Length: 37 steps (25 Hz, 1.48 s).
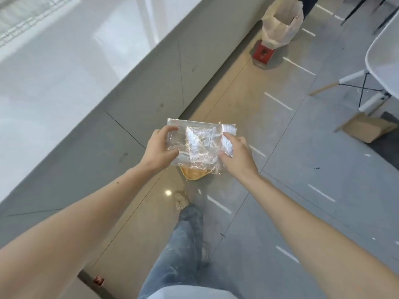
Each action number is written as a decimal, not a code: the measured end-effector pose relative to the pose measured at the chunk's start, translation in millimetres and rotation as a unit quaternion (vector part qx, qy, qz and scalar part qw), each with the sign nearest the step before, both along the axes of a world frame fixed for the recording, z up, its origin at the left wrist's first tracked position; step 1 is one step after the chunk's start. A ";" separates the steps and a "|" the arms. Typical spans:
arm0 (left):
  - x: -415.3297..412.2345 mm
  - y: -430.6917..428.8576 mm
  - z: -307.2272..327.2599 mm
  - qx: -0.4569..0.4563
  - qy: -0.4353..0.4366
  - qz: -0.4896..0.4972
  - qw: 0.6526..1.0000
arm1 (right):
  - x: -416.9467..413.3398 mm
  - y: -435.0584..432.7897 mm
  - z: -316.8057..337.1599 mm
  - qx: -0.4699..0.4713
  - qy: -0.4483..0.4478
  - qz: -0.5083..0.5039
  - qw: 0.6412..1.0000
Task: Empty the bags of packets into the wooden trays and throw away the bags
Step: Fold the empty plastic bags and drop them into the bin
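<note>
I hold a crumpled stack of clear plastic bags (198,145) flat in front of me, above the floor. My left hand (158,148) grips the stack's left edge, thumb on top. My right hand (236,154) pinches its right edge. The bags look flat, with no packets that I can make out inside. A bin lined with a pale bag (281,24) stands far ahead at the top of the view, next to the counter base. No wooden trays are in view.
A long grey counter (64,87) runs along my left. A red box (263,53) sits on the floor by the bin. A white chair (380,67) and a cardboard box (367,128) stand at right. My leg and shoe (182,201) step on the glossy floor.
</note>
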State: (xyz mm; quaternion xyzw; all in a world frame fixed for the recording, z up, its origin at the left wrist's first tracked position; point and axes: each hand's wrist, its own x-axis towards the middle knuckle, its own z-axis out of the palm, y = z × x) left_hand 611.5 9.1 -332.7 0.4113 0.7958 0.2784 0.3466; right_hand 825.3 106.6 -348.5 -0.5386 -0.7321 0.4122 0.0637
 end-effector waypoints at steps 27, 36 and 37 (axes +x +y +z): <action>-9.6 145.3 -396.2 -0.235 0.118 0.002 0.965 | -37.8 78.1 -389.9 -0.256 -0.132 0.028 0.957; -17.2 159.4 -448.6 -0.244 0.164 -0.017 0.956 | -60.1 74.2 -422.6 -0.328 -0.102 0.015 0.939; -19.4 159.8 -452.6 -0.242 0.163 -0.020 0.956 | -62.8 74.5 -425.9 -0.333 -0.103 0.012 0.937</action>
